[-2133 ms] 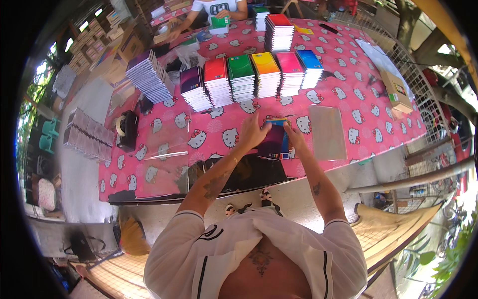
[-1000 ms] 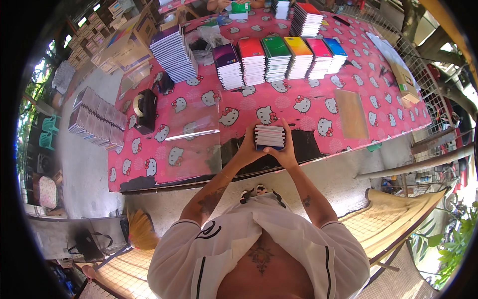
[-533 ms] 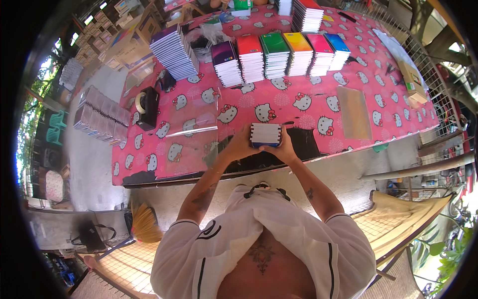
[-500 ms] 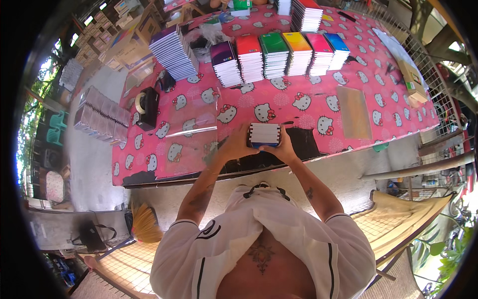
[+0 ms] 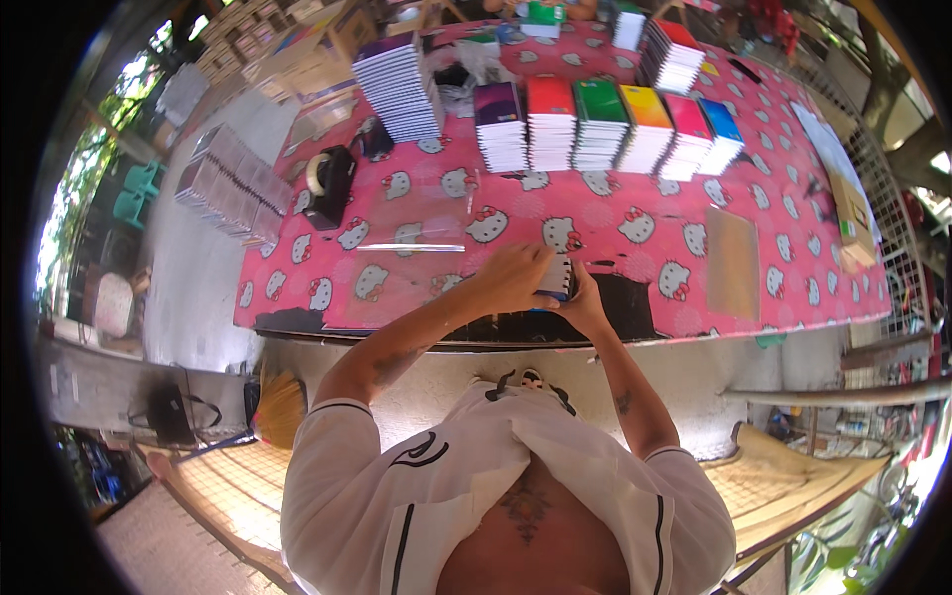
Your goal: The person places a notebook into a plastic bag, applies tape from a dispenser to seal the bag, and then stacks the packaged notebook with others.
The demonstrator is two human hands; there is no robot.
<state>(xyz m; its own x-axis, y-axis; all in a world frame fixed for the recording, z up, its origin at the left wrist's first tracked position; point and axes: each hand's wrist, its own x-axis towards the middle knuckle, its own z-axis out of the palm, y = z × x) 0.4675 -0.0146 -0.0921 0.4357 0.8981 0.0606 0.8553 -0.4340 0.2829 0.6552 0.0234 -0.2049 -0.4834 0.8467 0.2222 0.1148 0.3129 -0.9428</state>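
Observation:
Near the table's front edge I hold a small stack of spiral notebooks [image 5: 560, 275], with white pages and a blue cover at the bottom. My left hand [image 5: 516, 276] is curled over its left side, hiding much of it. Around the right side, the fingers of my right hand [image 5: 582, 300] are closed on the same stack. Clear plastic sheets [image 5: 421, 213] lie to the left of my hands. Beyond them stands a row of notebook stacks with purple, red, green [image 5: 600, 124], yellow, pink and blue covers.
A black tape dispenser [image 5: 329, 186] and a tall notebook stack [image 5: 400, 89] stand at the left. Wrapped notebook stacks [image 5: 233, 188] sit beyond the table's left edge. A brownish flat sheet [image 5: 732, 263] lies right. Across the table, another person's hands are near a green notebook [image 5: 543, 18].
My left hand has shifted from the stack's left side to curl over it, covering more of the pages. The stack has turned in my hands. The whole view has shifted.

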